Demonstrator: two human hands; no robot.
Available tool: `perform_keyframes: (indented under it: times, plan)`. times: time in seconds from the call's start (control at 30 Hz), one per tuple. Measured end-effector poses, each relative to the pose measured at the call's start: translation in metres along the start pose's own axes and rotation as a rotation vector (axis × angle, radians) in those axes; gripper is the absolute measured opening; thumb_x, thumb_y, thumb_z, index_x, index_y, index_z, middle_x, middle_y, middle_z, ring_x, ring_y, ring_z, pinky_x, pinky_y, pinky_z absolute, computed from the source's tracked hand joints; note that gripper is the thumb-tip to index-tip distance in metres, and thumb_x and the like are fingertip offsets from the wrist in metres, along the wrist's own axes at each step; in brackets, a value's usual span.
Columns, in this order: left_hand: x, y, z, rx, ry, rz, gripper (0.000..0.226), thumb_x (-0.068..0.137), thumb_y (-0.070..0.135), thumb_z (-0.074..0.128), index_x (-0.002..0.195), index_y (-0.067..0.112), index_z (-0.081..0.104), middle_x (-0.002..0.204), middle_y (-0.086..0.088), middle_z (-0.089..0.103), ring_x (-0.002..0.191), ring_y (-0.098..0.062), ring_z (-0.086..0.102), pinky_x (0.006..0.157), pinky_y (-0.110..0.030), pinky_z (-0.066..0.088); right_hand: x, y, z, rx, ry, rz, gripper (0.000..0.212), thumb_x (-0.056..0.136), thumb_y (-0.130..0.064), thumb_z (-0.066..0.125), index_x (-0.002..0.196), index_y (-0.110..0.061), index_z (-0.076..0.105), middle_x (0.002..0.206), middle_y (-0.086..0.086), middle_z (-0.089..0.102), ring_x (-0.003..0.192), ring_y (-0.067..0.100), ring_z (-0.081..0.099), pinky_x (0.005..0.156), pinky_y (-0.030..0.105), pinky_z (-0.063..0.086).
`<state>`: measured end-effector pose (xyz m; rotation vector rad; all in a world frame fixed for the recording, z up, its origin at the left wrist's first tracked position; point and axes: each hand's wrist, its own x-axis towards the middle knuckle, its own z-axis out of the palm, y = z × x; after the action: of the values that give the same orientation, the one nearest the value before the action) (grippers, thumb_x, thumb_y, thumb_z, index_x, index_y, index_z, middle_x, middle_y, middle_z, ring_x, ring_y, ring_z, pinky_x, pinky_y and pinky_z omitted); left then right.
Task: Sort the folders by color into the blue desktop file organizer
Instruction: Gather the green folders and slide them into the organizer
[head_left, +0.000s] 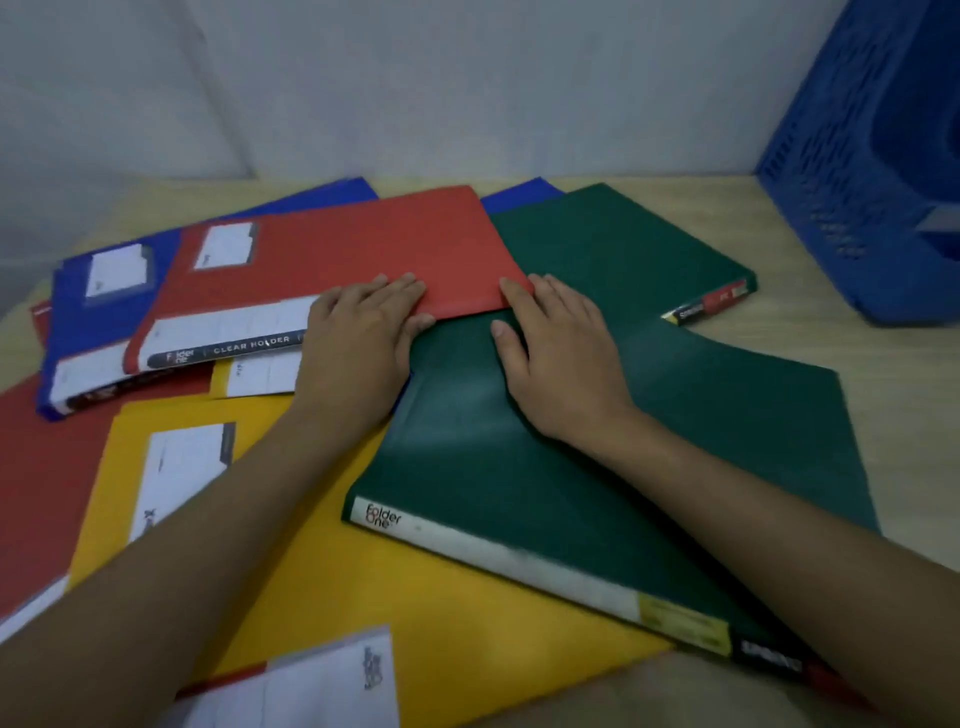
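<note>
Folders lie scattered and overlapping on a wooden desk (810, 332). A red folder (353, 249) rests on top in the middle. My left hand (358, 338) grips its near edge, fingers on top and thumb under it. My right hand (556, 353) lies flat with spread fingers on the near green folder (519, 493), its fingertips touching the red folder's corner. A second green folder (623, 244) lies behind. A blue folder (98, 322) sits at the left, a yellow folder (415, 613) at the front. The blue organizer (862, 171) stands at the far right.
Another red folder (36, 467) lies at the left edge under the yellow one. A blue folder corner (519, 195) pokes out behind the red folder. A white wall (415, 78) closes the back. Bare desk shows between the green folders and the organizer.
</note>
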<state>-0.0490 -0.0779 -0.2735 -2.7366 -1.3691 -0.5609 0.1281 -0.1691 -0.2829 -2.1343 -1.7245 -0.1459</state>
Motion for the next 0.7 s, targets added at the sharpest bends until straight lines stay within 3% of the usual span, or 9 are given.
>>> perform_keyframes:
  times: [0.13, 0.2, 0.33, 0.5, 0.7]
  plan:
    - [0.0, 0.003, -0.008, 0.052, -0.053, 0.012, 0.043, 0.106, 0.036, 0.044, 0.141, 0.014, 0.055, 0.147, -0.007, 0.056, 0.136, -0.029, 0.05, 0.11, -0.049, 0.038, -0.001, -0.002, -0.002, 0.023, -0.01, 0.002, 0.052, 0.104, -0.041, 0.032, 0.15, -0.016, 0.039, 0.155, 0.013, 0.039, 0.145, 0.026, 0.029, 0.119, 0.038, 0.018]
    - [0.001, 0.006, -0.016, 0.033, -0.083, 0.023, 0.041, 0.104, 0.037, 0.046, 0.137, 0.014, 0.058, 0.137, -0.01, 0.063, 0.126, -0.032, 0.057, 0.103, -0.047, 0.044, -0.005, -0.004, -0.006, 0.057, -0.001, 0.021, 0.053, 0.103, -0.04, 0.035, 0.148, -0.013, 0.041, 0.153, 0.013, 0.042, 0.144, 0.027, 0.031, 0.119, 0.037, 0.019]
    - [0.008, 0.005, -0.038, -0.012, -0.169, -0.004, 0.044, 0.102, 0.04, 0.052, 0.136, 0.014, 0.06, 0.13, -0.014, 0.066, 0.114, -0.037, 0.061, 0.092, -0.044, 0.051, -0.01, -0.007, -0.016, 0.041, 0.106, 0.111, 0.045, 0.097, -0.043, 0.045, 0.123, -0.008, 0.056, 0.125, 0.011, 0.059, 0.12, 0.029, 0.048, 0.108, 0.041, 0.032]
    - [0.013, -0.013, -0.037, 0.283, -0.176, 0.02, 0.041, 0.105, 0.046, 0.04, 0.111, 0.012, 0.061, 0.109, -0.011, 0.069, 0.096, -0.034, 0.066, 0.067, -0.037, 0.042, -0.015, -0.004, -0.011, 0.068, 0.104, 0.117, 0.044, 0.097, -0.046, 0.044, 0.114, -0.009, 0.06, 0.115, 0.006, 0.063, 0.11, 0.025, 0.052, 0.105, 0.04, 0.036]
    - [0.016, -0.047, -0.046, 0.481, -0.123, -0.041, 0.047, 0.108, 0.041, 0.034, 0.093, 0.012, 0.068, 0.096, -0.01, 0.072, 0.087, -0.033, 0.069, 0.063, -0.034, 0.04, -0.008, -0.002, -0.006, 0.075, 0.136, 0.095, 0.044, 0.097, -0.048, 0.044, 0.115, -0.012, 0.062, 0.114, 0.003, 0.063, 0.11, 0.022, 0.052, 0.105, 0.038, 0.036]
